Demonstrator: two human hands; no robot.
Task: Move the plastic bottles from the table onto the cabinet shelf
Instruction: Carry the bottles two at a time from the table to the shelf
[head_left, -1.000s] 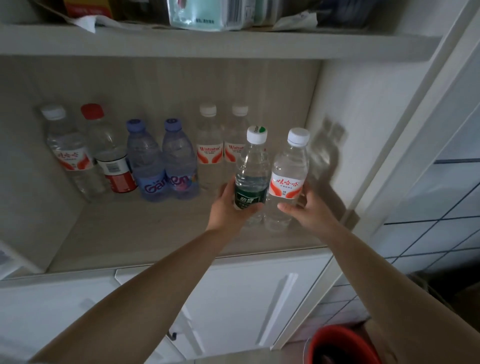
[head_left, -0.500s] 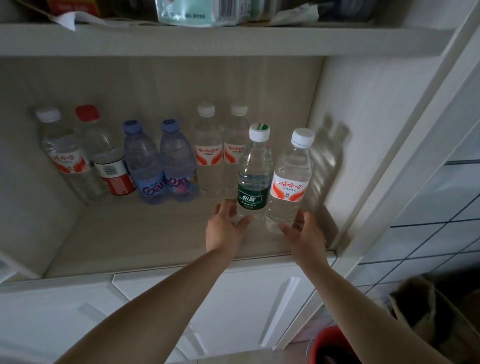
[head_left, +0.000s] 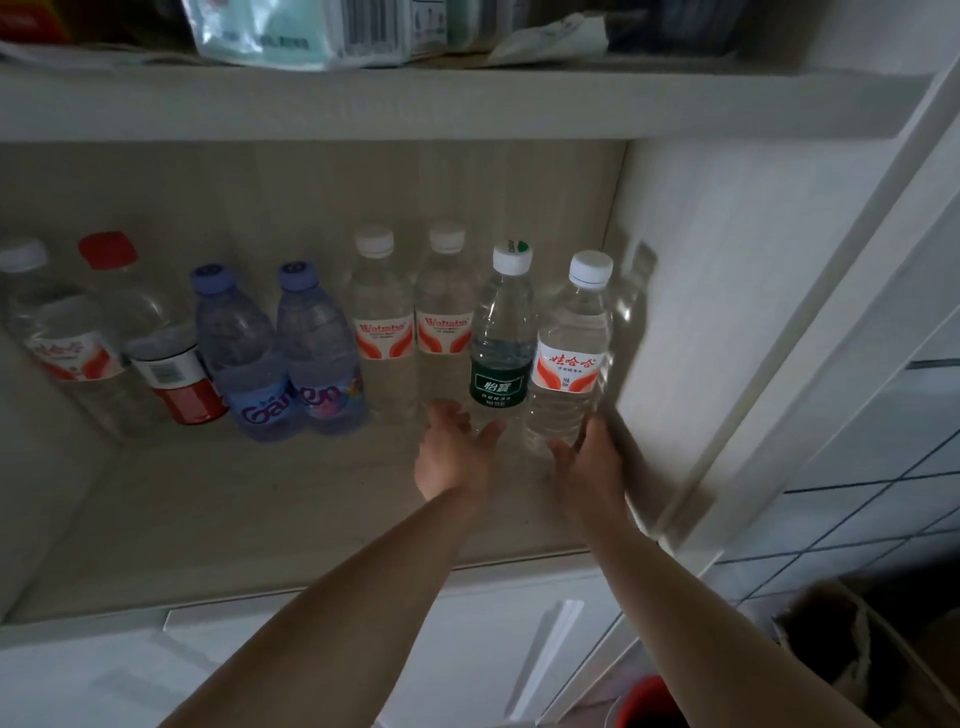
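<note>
Several plastic bottles stand in a row at the back of the cabinet shelf (head_left: 218, 499). The green-label bottle (head_left: 501, 332) and the red-and-white-label bottle (head_left: 571, 353) stand upright at the row's right end. My left hand (head_left: 454, 452) lies open at the base of the green-label bottle, fingers spread, fingertips touching or nearly touching it. My right hand (head_left: 592, 462) is open at the base of the red-and-white-label bottle, beside the cabinet's side wall. Neither hand grips a bottle.
Further left stand two Wahaha bottles (head_left: 410, 322), two blue bottles (head_left: 280, 358), a red-capped bottle (head_left: 150, 332) and a clear one (head_left: 57, 338). An upper shelf (head_left: 415, 98) holds packages. A red bucket (head_left: 644, 701) and a cardboard box (head_left: 857, 654) sit on the floor.
Both hands gripped the two bottles a second ago, set them down at the right end of the row, and have let go, now open at the bases.
</note>
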